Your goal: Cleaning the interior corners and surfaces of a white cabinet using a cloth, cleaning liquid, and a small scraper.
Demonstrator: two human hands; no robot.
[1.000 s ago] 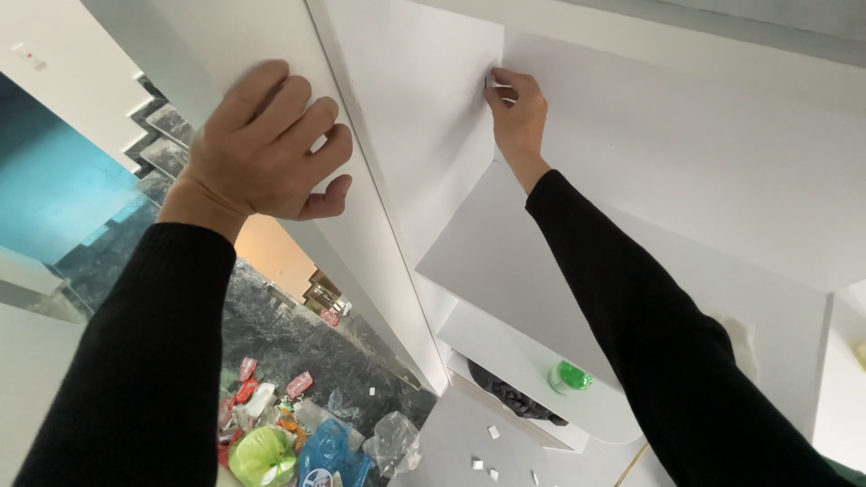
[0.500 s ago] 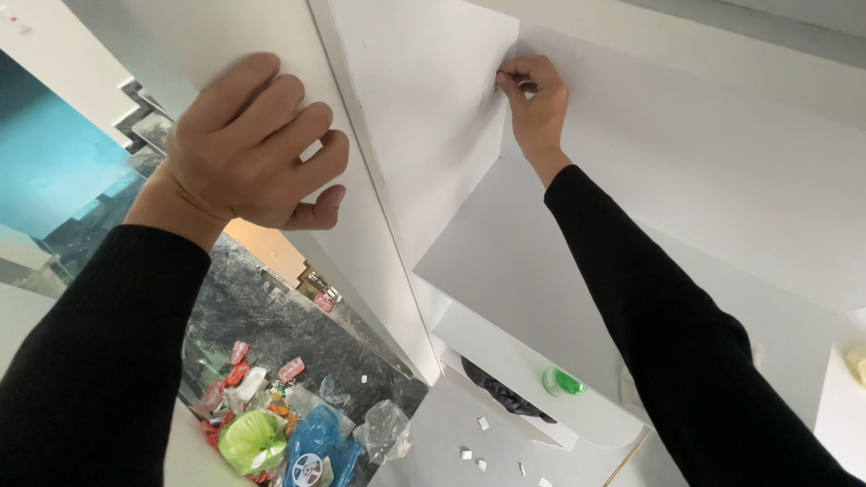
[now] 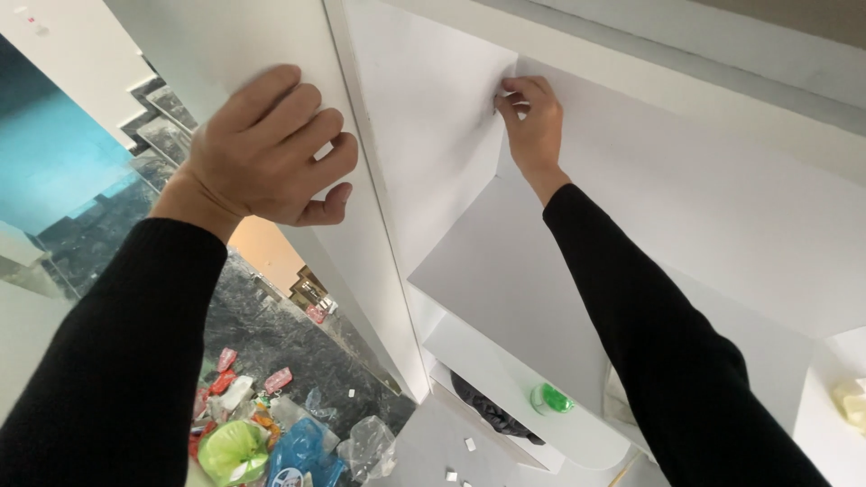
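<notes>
1. White cabinet interior; bags [image 3: 271,446] on dark floor below.
2. Left hand [image 3: 266,153] grip curled over panel [image 3: 280,45] edge, grasping it.
3. Right hand [image 3: 534,122] fingertips pinch a small fitting, hidden, at shelf [image 3: 686,216] corner.

- White cabinet panels [image 3: 686,207] fill most of the view — smooth, matte and evenly lit.
- A lower white shelf [image 3: 505,379] carries a green round object [image 3: 550,398] and something black [image 3: 487,406].
- Dark marbled floor [image 3: 271,334] lies far below, strewn with coloured plastic bags [image 3: 271,442].
- Steps [image 3: 149,113] with dark treads rise at upper left, beside a turquoise wall [image 3: 54,153].
</notes>
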